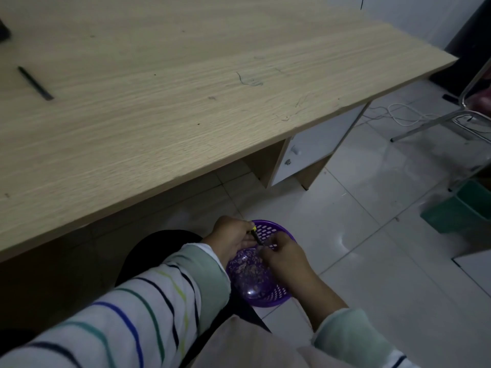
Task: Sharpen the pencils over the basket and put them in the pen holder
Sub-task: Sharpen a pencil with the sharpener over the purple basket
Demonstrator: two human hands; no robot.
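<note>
A round purple basket [276, 296] with perforated walls sits low in front of me, beside the desk, with pencil shavings in its bottom. Over it my left hand [231, 239] grips a dark pencil [256, 237] with a yellow end, tilted down to the right. My right hand [285, 257] is closed at the pencil's lower tip; the sharpener is hidden inside its fingers. Another dark pencil [35, 83] lies on the wooden desk [186, 88] at the far left. No pen holder shows clearly.
A dark object [4, 33] sits at the desk's far left edge. A green bin [459, 208] stands on the tiled floor at right, behind it a metal chair frame [451, 118] and white cables [398, 114]. A white drawer unit [313, 150] is under the desk.
</note>
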